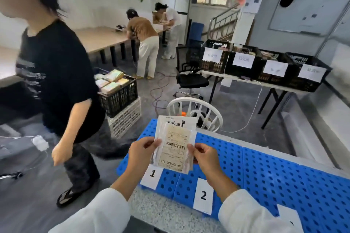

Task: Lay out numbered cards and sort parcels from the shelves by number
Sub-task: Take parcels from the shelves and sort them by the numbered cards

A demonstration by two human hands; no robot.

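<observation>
I hold a flat white parcel (175, 143) with a shipping label and barcodes up in front of me, its label facing me upside down. My left hand (142, 154) pinches its left edge and my right hand (203, 157) pinches its right edge. Below it lies a blue perforated pallet (274, 176). On the pallet's near edge rest a white card marked 1 (152, 176) and a white card marked 2 (203, 196). A third white card (288, 217) shows partly behind my right sleeve, its number hidden.
A person in a black shirt (56, 85) walks past close on my left. Stacked crates of boxes (119, 98) stand on the floor, a white chair (195, 113) behind the pallet. A table with several labelled black crates (265, 66) is at right. Two people work at a far table.
</observation>
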